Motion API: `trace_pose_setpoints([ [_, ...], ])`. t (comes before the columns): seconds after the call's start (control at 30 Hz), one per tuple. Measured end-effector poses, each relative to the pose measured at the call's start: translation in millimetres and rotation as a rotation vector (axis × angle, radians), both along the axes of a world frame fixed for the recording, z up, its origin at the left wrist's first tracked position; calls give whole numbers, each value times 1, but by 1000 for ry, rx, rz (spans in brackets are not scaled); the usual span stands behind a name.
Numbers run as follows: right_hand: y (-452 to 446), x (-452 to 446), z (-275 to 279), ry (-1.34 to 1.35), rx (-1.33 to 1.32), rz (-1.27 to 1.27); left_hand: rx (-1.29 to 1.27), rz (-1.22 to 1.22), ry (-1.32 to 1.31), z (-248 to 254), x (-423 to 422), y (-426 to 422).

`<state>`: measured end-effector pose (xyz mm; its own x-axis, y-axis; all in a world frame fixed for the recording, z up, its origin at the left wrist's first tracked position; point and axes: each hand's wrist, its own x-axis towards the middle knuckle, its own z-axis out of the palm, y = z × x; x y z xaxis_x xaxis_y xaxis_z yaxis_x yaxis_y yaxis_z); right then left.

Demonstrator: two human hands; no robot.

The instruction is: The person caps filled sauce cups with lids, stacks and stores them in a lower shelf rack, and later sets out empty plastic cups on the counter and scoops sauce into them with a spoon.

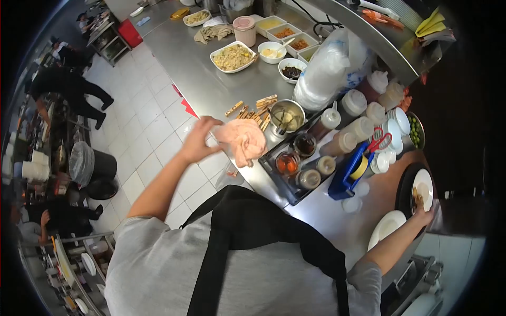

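Note:
My left hand (198, 141) is beside a crumpled pink cloth (243, 138) at the counter's edge, its thumb and fingers spread apart with nothing between them. Far to the right, my right hand (421, 213) grips the lower rim of a white plate (423, 184). The plate is tilted over a round black tray (405, 192); something brownish shows on it near my fingers. Another white plate (387, 227) lies just left of my right forearm. Behind the cloth are wooden clothespins (247, 113) and a metal pot (286, 117).
A black tray (295, 196) holds jars beside squeeze bottles (352, 104) and a blue tape dispenser (349, 171). Bowls of food (232, 57) stand farther back. A metal shelf (387, 45) overhangs the right side. Several people (68, 89) are at the left, past the tiled floor.

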<state>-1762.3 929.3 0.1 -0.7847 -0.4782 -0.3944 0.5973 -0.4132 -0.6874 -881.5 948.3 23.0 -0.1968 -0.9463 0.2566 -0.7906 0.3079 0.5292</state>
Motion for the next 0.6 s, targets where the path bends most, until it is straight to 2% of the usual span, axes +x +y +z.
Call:
trace_pose_setpoints([
  [0.03,13,51,28,384,54,-65,-27,-38,61,-8,-19,6],
  [0.07,23,66,53,177,-141,-138,-62,-75,22,-19,-36,11],
  [0.1,39,84,66,237,-264,-50,-164,-184,-104,-29,-42,12],
  [0.13,55,133,92,253,-343,5,-159,-193,-89,-48,-43,7],
  [0.17,73,198,121,386,-347,57,-230,-137,-15,-48,-44,-1],
  [0.2,86,281,154,592,-296,-13,-296,-80,61,-46,-45,-13],
  [0.27,109,335,165,889,-380,-24,-154,74,353,-7,-48,-41],
  [0.33,125,385,168,1137,-575,88,-358,-34,625,44,-47,-66],
  [0.4,129,471,181,1283,-488,68,-492,-99,540,108,-50,-64],
  [0.43,128,495,174,1209,-398,212,-442,-221,597,138,-58,-57],
  [0.47,120,520,171,1320,-341,270,-381,-355,653,163,-66,-44],
  [0.53,102,576,182,1267,-487,479,-298,-609,764,198,-88,-18],
  [0.57,97,588,182,1385,-385,478,-322,-761,789,211,-102,-7],
  [0.6,98,601,179,1339,-423,461,-347,-896,819,219,-116,5],
])
